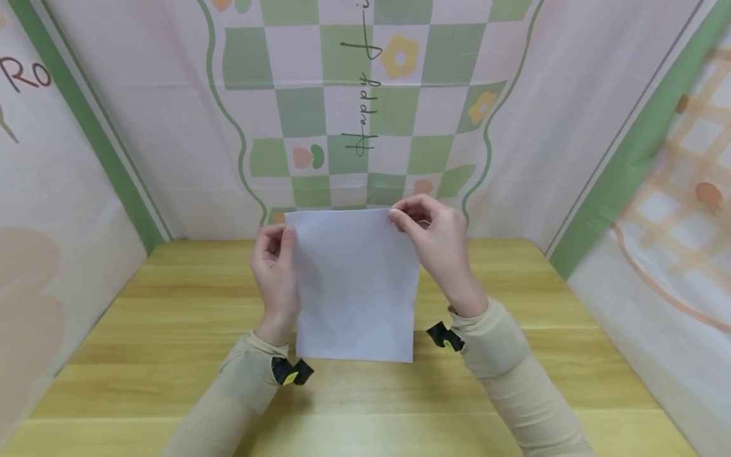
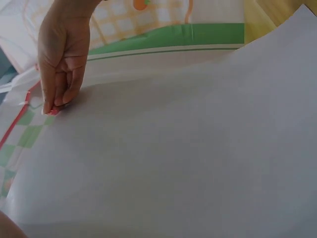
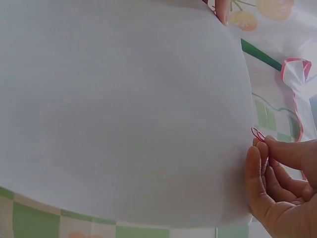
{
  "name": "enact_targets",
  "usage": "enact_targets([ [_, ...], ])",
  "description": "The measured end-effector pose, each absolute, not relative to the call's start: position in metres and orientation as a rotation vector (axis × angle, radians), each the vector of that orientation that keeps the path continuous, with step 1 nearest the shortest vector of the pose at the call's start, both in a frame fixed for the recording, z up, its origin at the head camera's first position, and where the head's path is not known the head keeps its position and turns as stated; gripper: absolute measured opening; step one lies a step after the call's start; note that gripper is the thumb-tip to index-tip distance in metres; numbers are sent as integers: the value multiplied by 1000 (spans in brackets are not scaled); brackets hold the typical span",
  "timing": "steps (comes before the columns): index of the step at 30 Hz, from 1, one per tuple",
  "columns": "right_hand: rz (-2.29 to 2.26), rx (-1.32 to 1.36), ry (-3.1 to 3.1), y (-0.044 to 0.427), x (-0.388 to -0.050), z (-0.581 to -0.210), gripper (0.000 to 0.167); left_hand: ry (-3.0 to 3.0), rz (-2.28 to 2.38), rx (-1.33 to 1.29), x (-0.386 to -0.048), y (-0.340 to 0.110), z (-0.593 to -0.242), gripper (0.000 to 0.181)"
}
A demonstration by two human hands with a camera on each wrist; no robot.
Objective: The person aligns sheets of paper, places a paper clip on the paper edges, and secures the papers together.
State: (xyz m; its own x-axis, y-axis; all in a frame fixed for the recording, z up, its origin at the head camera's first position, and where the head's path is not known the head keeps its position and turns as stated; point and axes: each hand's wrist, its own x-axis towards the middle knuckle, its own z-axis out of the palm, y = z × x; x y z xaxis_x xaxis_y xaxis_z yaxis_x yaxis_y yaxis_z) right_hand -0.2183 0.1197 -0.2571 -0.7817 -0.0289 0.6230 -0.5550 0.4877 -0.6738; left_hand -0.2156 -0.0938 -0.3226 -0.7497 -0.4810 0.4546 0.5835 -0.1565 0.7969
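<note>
A blank white sheet of paper (image 1: 354, 285) is held up over the wooden table. My left hand (image 1: 275, 273) pinches its upper left edge, with the thumb on the near face. At the upper right corner, my right hand (image 1: 442, 244) pinches a small red paper clip (image 3: 257, 134) between thumb and fingers. The clip's wire loops stick out by the paper's edge; whether it is on the sheet I cannot tell. In the left wrist view the sheet fills most of the picture, and red shows at the right hand's fingertips (image 2: 53, 108).
The wooden table (image 1: 502, 381) lies beneath the paper. Behind it hangs a cloth (image 1: 394, 111) with green and white checks and flowers. Printed side cloths (image 1: 645, 209) with green bands border the table on both sides. Dark camera mounts sit on both wrists.
</note>
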Motion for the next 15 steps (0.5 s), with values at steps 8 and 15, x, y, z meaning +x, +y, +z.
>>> enact_targets([
  [8, 1278, 524, -2151, 107, -219, -253, 17, -1433, -1949, -125, -215, -91, -322, 18],
  [15, 1300, 537, -2137, 99, -219, -250, 16, -1431, -1958, -125, -215, -89, -323, 12],
])
